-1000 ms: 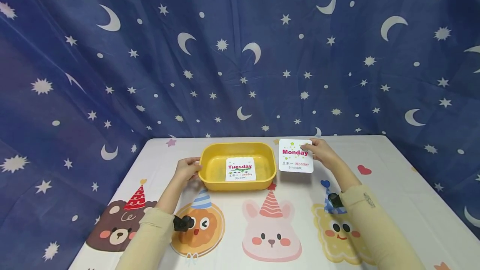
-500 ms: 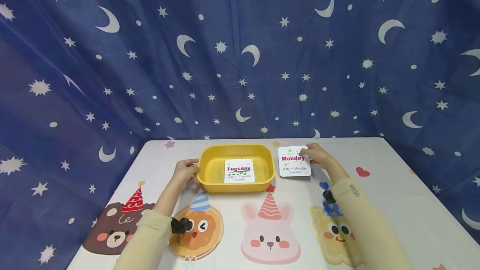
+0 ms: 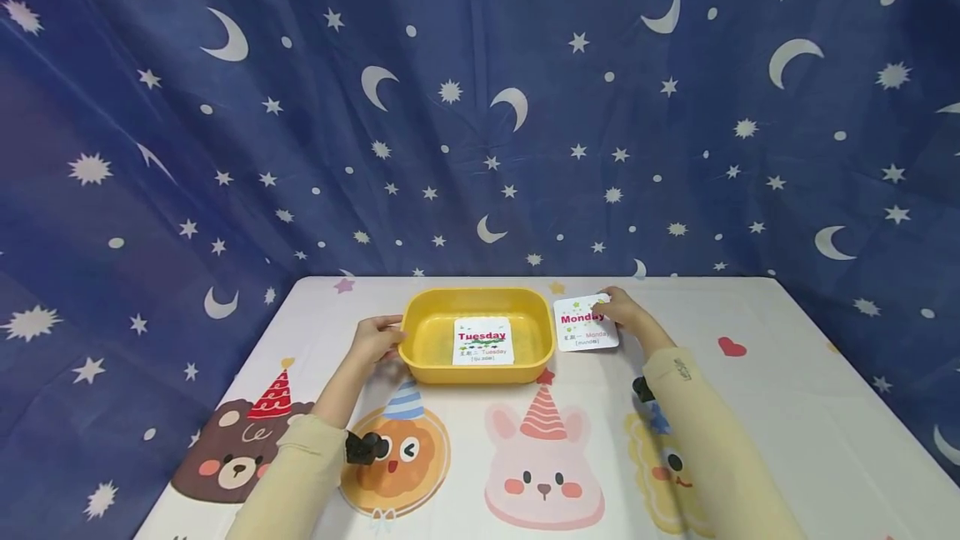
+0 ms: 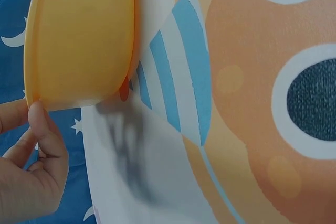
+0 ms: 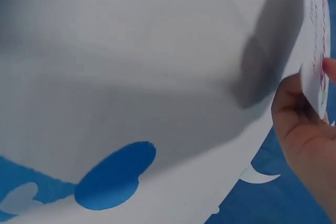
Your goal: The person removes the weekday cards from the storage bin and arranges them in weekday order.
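A yellow plastic basin [image 3: 480, 374] stands near the back of the table, with a white "Tuesday" card [image 3: 483, 352] lying inside it. My left hand [image 3: 373, 340] pinches the basin's left rim; in the left wrist view the thumb and fingers [image 4: 44, 129] grip the yellow wall [image 4: 81, 40]. Just right of the basin, my right hand [image 3: 628, 315] holds a white "Monday" card [image 3: 587, 333] by its upper right corner. Seen nearly edge-on in the right wrist view, this card [image 5: 314, 40] has fingers behind it and the thumb on its printed face.
The white tablecloth [image 3: 780, 415] carries printed cartoon animals and hearts. A blue curtain [image 3: 480, 107] with moons and stars hangs behind the table. Each wrist wears a small black camera, such as the left one [image 3: 366, 447].
My right hand has lowered the Monday card slightly and moved it left, closer to the basin. The left hand stays on the basin's rim.
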`<state>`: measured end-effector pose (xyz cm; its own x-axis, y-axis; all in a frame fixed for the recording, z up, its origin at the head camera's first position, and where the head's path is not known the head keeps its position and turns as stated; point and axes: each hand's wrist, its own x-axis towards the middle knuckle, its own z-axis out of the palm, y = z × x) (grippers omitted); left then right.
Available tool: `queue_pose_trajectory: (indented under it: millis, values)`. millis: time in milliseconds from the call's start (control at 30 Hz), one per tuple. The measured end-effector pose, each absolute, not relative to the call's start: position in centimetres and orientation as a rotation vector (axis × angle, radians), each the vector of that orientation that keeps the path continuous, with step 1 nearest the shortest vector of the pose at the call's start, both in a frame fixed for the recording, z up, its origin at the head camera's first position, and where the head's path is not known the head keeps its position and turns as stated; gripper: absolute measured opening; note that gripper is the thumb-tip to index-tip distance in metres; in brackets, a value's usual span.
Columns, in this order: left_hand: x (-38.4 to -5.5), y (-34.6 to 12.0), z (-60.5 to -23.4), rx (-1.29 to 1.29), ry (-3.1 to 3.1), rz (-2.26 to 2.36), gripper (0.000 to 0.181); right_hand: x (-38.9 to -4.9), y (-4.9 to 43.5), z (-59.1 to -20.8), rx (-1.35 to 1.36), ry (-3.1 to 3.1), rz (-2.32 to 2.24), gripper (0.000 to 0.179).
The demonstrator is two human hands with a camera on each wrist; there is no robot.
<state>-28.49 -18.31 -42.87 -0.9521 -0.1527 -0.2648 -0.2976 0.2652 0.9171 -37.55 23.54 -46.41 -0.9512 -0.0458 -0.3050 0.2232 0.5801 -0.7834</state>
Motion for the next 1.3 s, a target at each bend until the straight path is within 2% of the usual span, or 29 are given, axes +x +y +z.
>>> queue_pose_trajectory:
  millis: [67, 200, 300, 500, 633, 767, 933, 1000, 1067, 1233, 1300]
  values:
    - [-28.5, -18.3, -42.9, -0.439, 2.395, 1.778, 0.043, -38.6, 24.1, -47.9, 0.128, 2.562, -1.295, 0.057]
    - [-28.5, -18.2, -42.8, -0.448, 2.398, 1.771, 0.043, -44.0, 27.4, -54.4, 0.031, 2.699, -1.221, 0.057]
    - [-28.4, -18.3, -42.7, -0.44, 2.406, 1.768, 0.043, -44.3, 27.6, -55.0, 0.049, 2.759, -1.127, 0.057]
    - [-28.3, -18.1, -42.4, -0.44, 2.41, 1.772, 0.043, -35.8, 22.7, -46.3, 0.154, 2.739, -1.104, 0.052]
    - [-28.2, -18.1, -42.4, -0.436, 2.42, 1.758, 0.043, -33.5, 21.9, -44.6, 0.107, 2.775, -1.138, 0.047]
    - [-28.2, -18.0, -42.3, -0.434, 2.428, 1.754, 0.043, -35.6, 22.9, -47.1, 0.143, 2.786, -1.145, 0.048]
    - [-28.2, -18.0, -42.4, -0.423, 2.426, 1.762, 0.044, -41.3, 26.1, -53.6, 0.096, 2.858, -1.158, 0.049]
    - [-28.2, -18.0, -42.4, -0.422, 2.423, 1.767, 0.044, -43.2, 27.7, -56.3, -0.016, 2.945, -1.226, 0.044]
    - [-28.3, -18.0, -42.5, -0.428, 2.419, 1.767, 0.043, -42.8, 27.6, -55.5, -0.034, 2.968, -1.244, 0.04]
    - [-28.3, -18.0, -42.5, -0.439, 2.415, 1.765, 0.043, -37.1, 23.7, -46.7, 0.007, 2.942, -1.3, 0.031]
    - [-28.3, -18.0, -42.5, -0.436, 2.416, 1.766, 0.043, -35.8, 22.4, -44.5, -0.054, 2.973, -1.349, 0.028]
